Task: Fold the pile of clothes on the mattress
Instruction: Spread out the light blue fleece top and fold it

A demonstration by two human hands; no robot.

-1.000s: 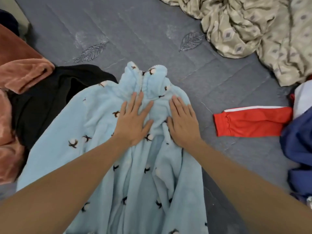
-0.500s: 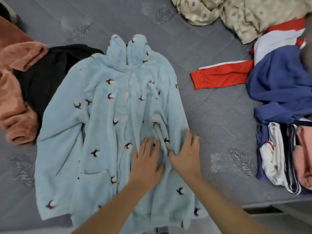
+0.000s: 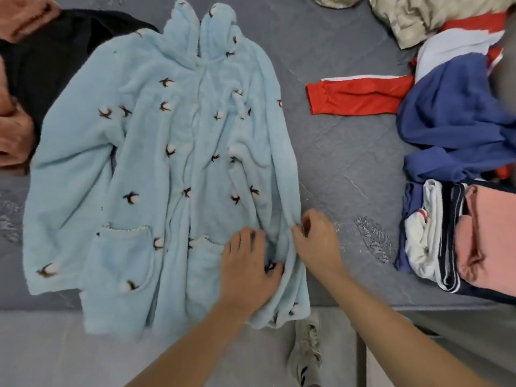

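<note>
Pale blue fleece fills the near-left part of the mattress (image 3: 329, 152): a light blue robe (image 3: 156, 169) is spread flat, front up, its hem hanging just over the near edge and its collar pointing toward the far edge. At the robe's lower right, the left hand (image 3: 248, 263) is laid on the fleece just right of a pocket, fingers bent and pressing down into the fabric without closing round it. Just beside it, the right hand (image 3: 315, 241) is pinched on the edge of the robe's right sleeve, thumb and curled fingers closed on a fold. Toward the near-right edge, a stack of folded clothes (image 3: 458, 238) is seen, pink, white and navy. Beyond it, along the right edge, a crumpled blue garment (image 3: 452, 118) is heaped, and a red sleeve (image 3: 360, 96) is stretched from there toward the robe, well apart from it. At the far-left corner a black garment (image 3: 42, 57) is partly covered by the robe's shoulder, with pink fleece (image 3: 14, 135) beside it. Patterned beige fabric (image 3: 418, 15) is bunched at the far-right corner.
</note>
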